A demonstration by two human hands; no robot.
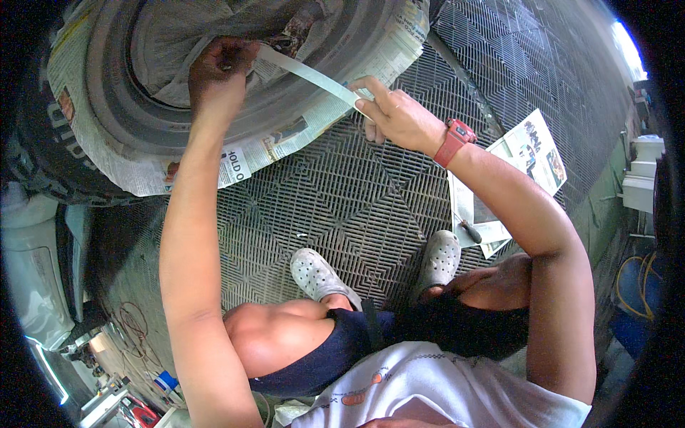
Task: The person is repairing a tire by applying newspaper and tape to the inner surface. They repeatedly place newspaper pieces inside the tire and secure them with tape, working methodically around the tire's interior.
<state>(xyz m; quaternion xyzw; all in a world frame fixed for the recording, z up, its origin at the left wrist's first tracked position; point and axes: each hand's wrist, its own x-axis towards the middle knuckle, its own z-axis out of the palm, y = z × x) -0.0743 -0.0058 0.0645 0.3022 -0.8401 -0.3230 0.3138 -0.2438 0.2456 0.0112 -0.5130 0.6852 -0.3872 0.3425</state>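
Observation:
In front of me stands a wheel with a grey rim (110,93) and a black tyre (61,160). Newspaper sheets (285,140) lie around the rim, over the tyre's sidewall. A pale strip of masking tape (308,74) is stretched between my hands across the rim's right side. My left hand (222,75), over the wheel's covered middle, is closed on the strip's far end; its fingertips are in shadow. Lower and to the right, my right hand (401,120) pinches the other end between thumb and fingers, just beyond the newspaper's edge.
Loose newspaper sheets (539,153) lie on the grated dark floor mat (342,192) at my right, with a dark-handled tool (469,231) on them. My grey clogs (321,274) are planted below the wheel. A light-coloured car body (36,264) is at the left, coiled hose (132,321) behind it.

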